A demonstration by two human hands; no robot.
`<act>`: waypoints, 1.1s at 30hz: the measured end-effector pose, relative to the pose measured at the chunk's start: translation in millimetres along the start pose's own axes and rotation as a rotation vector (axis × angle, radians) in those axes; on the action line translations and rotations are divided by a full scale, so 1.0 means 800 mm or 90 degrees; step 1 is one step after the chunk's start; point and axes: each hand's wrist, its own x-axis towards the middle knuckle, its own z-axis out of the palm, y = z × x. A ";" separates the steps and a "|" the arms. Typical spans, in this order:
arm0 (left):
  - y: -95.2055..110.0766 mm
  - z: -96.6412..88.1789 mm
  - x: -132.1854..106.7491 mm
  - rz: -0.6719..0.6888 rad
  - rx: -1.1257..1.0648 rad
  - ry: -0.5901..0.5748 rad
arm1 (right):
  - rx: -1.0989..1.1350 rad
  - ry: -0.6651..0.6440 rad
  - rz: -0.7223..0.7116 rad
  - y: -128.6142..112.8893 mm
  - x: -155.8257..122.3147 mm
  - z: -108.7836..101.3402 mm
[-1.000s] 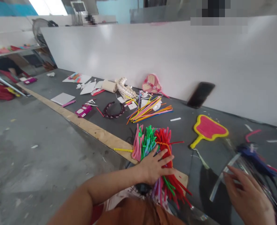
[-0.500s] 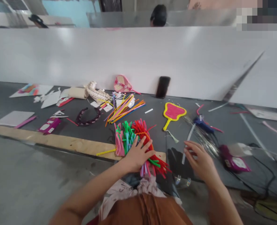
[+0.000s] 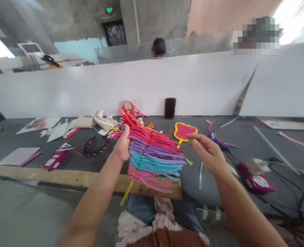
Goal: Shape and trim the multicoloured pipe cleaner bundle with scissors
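A thick bundle of pipe cleaners (image 3: 155, 156) is lifted above the table edge, lying in bands of red-pink, purple, turquoise and pink. Short red and green pieces cross it, and a yellow one (image 3: 127, 192) hangs from its lower left. My left hand (image 3: 123, 145) grips the bundle's left side, thumb on top, the other fingers hidden behind. To the right of the bundle, my right hand (image 3: 205, 149) is open and holds nothing, its fingers loosely bent. Its fingertips appear close to a pink fan with a yellow rim (image 3: 185, 131) lying on the table.
A phone (image 3: 170, 108) leans on the white partition (image 3: 90, 89). Left on the table are a dark braided headband (image 3: 96, 145), a purple packet (image 3: 55, 160) and a cream braided piece (image 3: 104, 120). Right are a white charger with cables (image 3: 257, 166) and another purple packet (image 3: 257, 181).
My left hand has raised and turned the bundle, so its coloured bands now face me. My right hand has moved up and left, away from the pale strip. The view has tilted upward.
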 end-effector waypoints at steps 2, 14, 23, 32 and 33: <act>-0.020 0.000 0.004 -0.032 -0.030 0.020 | -0.034 -0.011 -0.037 -0.017 0.018 0.005; -0.114 -0.031 0.018 -0.115 -0.079 -0.005 | -0.194 -0.425 0.050 0.025 0.071 0.057; -0.131 -0.056 -0.005 -0.111 0.027 -0.027 | -0.115 -0.404 0.141 0.055 0.075 0.061; -0.132 -0.055 -0.011 -0.132 0.063 -0.041 | -0.057 -0.414 0.211 0.063 0.087 0.069; -0.132 -0.056 -0.010 -0.126 0.061 -0.034 | -0.059 -0.431 0.212 0.063 0.088 0.068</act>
